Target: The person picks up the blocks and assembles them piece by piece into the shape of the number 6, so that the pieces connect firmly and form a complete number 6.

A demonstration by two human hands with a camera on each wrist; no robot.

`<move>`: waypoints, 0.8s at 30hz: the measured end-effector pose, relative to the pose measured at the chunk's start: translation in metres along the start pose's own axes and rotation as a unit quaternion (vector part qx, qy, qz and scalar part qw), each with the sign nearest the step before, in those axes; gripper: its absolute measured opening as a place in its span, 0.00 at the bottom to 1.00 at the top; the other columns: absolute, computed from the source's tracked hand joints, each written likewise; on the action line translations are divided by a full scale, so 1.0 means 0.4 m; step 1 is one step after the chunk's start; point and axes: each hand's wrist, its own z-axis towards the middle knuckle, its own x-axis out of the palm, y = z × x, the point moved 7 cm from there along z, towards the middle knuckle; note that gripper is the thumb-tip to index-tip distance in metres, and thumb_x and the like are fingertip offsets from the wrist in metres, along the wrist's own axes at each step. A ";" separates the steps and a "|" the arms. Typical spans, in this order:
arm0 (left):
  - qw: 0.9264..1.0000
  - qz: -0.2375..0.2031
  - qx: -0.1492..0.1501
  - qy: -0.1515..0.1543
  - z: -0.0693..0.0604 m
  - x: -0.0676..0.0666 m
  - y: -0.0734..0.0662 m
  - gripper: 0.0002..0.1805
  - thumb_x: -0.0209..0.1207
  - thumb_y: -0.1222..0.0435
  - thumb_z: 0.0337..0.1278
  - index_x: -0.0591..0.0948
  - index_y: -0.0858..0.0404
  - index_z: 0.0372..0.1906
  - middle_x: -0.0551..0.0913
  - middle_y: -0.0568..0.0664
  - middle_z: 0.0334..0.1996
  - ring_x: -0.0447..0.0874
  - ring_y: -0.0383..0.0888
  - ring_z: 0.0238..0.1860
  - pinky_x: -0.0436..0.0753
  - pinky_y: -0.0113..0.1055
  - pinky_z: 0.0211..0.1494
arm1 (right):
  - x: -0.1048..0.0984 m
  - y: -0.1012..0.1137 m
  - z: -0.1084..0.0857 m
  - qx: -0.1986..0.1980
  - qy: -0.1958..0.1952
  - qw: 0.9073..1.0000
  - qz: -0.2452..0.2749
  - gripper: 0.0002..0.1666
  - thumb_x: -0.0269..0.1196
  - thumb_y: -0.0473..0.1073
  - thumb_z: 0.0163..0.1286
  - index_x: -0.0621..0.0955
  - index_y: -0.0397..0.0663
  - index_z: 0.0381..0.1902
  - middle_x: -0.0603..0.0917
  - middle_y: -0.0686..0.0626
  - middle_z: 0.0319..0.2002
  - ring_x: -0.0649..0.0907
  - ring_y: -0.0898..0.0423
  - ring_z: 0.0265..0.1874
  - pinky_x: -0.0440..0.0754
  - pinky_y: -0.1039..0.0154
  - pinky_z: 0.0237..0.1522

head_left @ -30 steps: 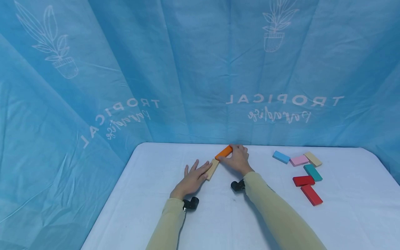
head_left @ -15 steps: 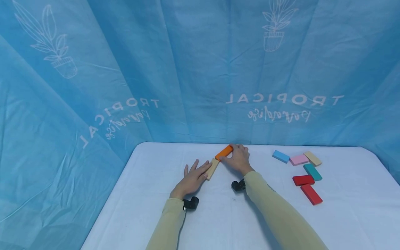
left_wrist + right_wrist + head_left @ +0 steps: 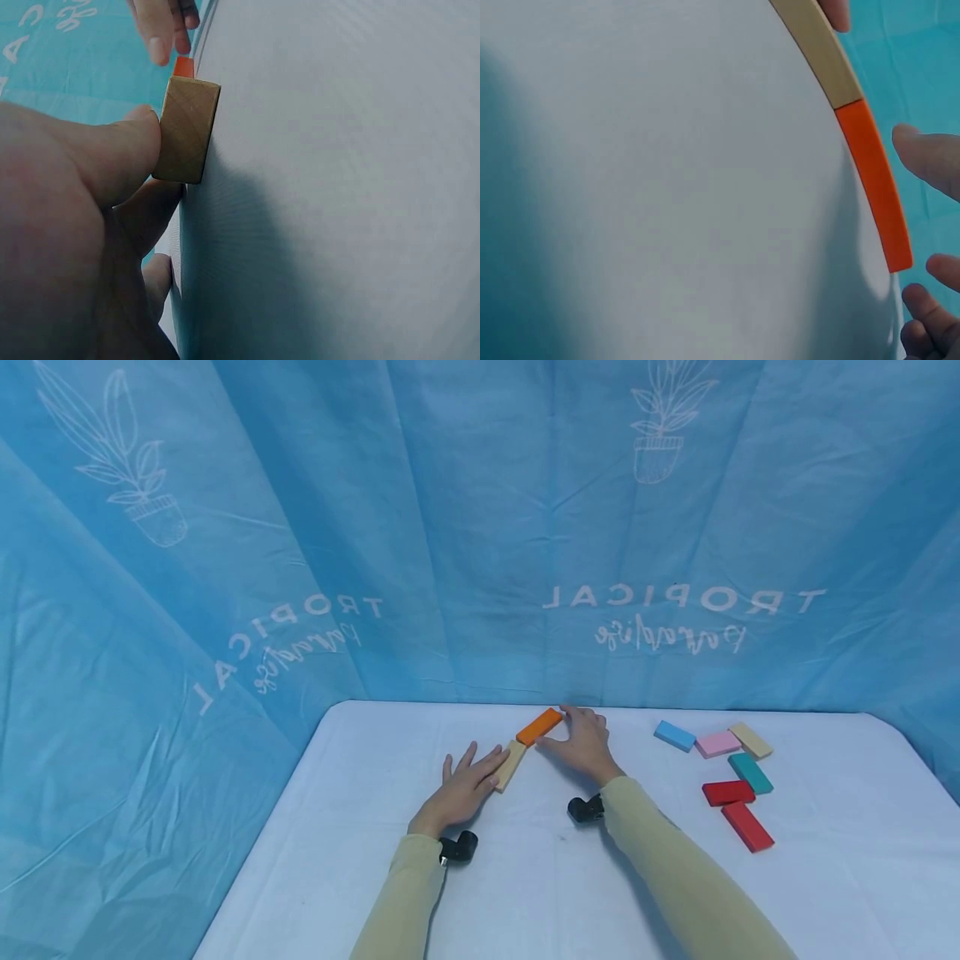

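My left hand (image 3: 456,795) rests with straight, spread fingers on a natural wood block (image 3: 511,766). In the left wrist view the thumb (image 3: 131,154) touches that block, and the other fingers are partly hidden behind it. An orange block (image 3: 538,727) lies end to end with the wood block, angled a little to the right. The right wrist view shows their ends meeting. Just right of the orange block is my right hand (image 3: 581,743), thumb and fingers spread, apart from the block and holding nothing.
To the right lie several loose blocks: blue (image 3: 675,736), pink (image 3: 717,744), wood (image 3: 752,741), green (image 3: 750,773), and two red ones, an upper red block (image 3: 728,792) and a lower red block (image 3: 747,827). A blue curtain (image 3: 480,527) hangs behind the white table (image 3: 525,893).
My right hand has let go of the orange block and moved slightly right. The orange block stays at the wood block's end. My left hand has not moved.
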 end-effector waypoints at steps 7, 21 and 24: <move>1.000 -0.001 -0.005 0.003 -0.002 0.000 -0.003 0.28 0.40 0.51 0.80 0.60 0.48 0.79 0.58 0.44 0.78 0.36 0.55 0.81 0.29 0.63 0.76 | -0.031 -0.014 -0.024 0.001 -0.004 1.000 0.009 0.50 0.72 0.59 0.60 0.68 0.43 0.73 0.71 0.36 0.67 0.63 0.35 0.64 0.64 0.35 0.65; 1.000 -0.001 0.004 0.004 -0.004 -0.015 -0.001 0.28 0.40 0.51 0.81 0.60 0.49 0.79 0.60 0.45 0.77 0.40 0.55 0.80 0.31 0.60 0.77 | -0.119 -0.032 -0.115 -0.017 -0.007 1.000 0.011 0.49 0.73 0.58 0.60 0.68 0.43 0.73 0.69 0.33 0.67 0.63 0.34 0.65 0.63 0.33 0.64; 1.000 0.008 0.006 0.006 -0.001 -0.024 0.005 0.28 0.40 0.51 0.81 0.59 0.48 0.79 0.61 0.44 0.77 0.42 0.54 0.80 0.35 0.59 0.78 | -0.140 -0.040 -0.140 -0.012 -0.007 1.000 0.010 0.50 0.72 0.59 0.61 0.67 0.44 0.74 0.68 0.33 0.68 0.62 0.34 0.66 0.66 0.32 0.63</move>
